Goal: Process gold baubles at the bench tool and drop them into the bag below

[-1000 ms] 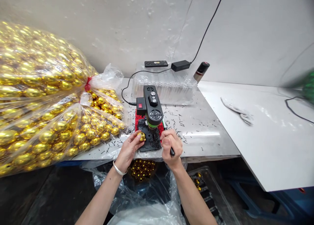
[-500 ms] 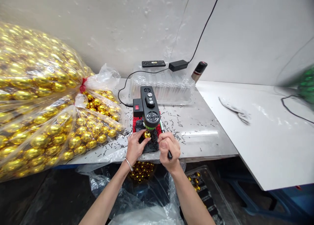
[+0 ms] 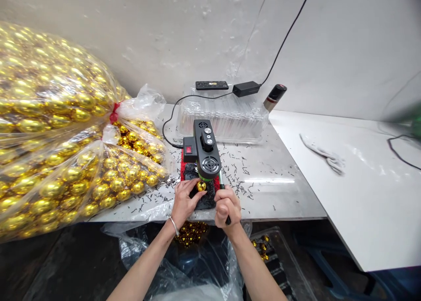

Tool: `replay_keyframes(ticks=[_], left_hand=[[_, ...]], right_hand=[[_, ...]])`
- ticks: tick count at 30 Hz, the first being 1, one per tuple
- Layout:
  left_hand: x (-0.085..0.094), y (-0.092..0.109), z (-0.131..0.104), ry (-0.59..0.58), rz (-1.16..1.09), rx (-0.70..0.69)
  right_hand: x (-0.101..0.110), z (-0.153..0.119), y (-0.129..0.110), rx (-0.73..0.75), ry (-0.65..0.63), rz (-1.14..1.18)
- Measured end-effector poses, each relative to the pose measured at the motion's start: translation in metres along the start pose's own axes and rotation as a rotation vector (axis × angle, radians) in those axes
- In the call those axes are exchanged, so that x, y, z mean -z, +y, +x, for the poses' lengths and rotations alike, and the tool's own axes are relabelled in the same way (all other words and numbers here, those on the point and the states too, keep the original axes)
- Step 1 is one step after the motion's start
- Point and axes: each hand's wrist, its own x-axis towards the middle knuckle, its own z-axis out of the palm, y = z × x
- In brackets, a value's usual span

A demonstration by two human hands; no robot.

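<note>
A small black machine (image 3: 207,150) with round vents stands on a red and black base at the middle of the table. Under its front end is a shiny gold ball (image 3: 201,185), pinched between the thumb and fingers of my left hand (image 3: 184,203). My right hand (image 3: 227,207) is wrapped round the black grip of a lever at the machine's right side. Dark shavings are scattered on the metal tabletop around the base.
Big clear bags of gold balls (image 3: 52,152) fill the left. Behind the machine sit a clear plastic tray (image 3: 223,121), a power adapter (image 3: 246,89) and a dark-capped can (image 3: 275,97). A glove (image 3: 324,154) lies on the white table (image 3: 355,196). More gold balls (image 3: 192,233) lie below the edge.
The whole view has shifted, so the machine and table appear slightly lower and further right. Both hands keep their holds on the ball and the lever.
</note>
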Motion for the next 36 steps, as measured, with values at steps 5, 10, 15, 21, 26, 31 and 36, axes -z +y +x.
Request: replay_keyframes(ticks=[5,10,15,21,26,31,36], left_hand=[[-0.001,0.0,0.0,-0.003,-0.012,0.012],[0.0,0.0,-0.002,0.014,0.028,-0.049],[-0.001,0.001,0.001,0.028,-0.037,-0.024],[0.007,0.012,-0.01,0.113,-0.145,0.033],[0.026,0.018,-0.066,0.017,-0.237,0.143],[0.043,0.019,-0.071,0.105,-0.181,0.038],[0.09,0.024,0.026,0.256,0.435,-0.177]], right_hand=[[-0.008,-0.008,0.005,-0.02,0.079,0.006],[-0.012,-0.015,0.011,0.019,0.042,0.018],[-0.004,-0.001,0.001,0.016,-0.002,0.013],[0.012,0.052,-0.028,-0.194,0.044,0.081],[0.012,0.057,-0.033,-0.21,0.049,0.108],[0.007,0.044,-0.03,-0.22,0.068,0.12],[0.005,0.041,-0.029,-0.213,0.083,0.118]])
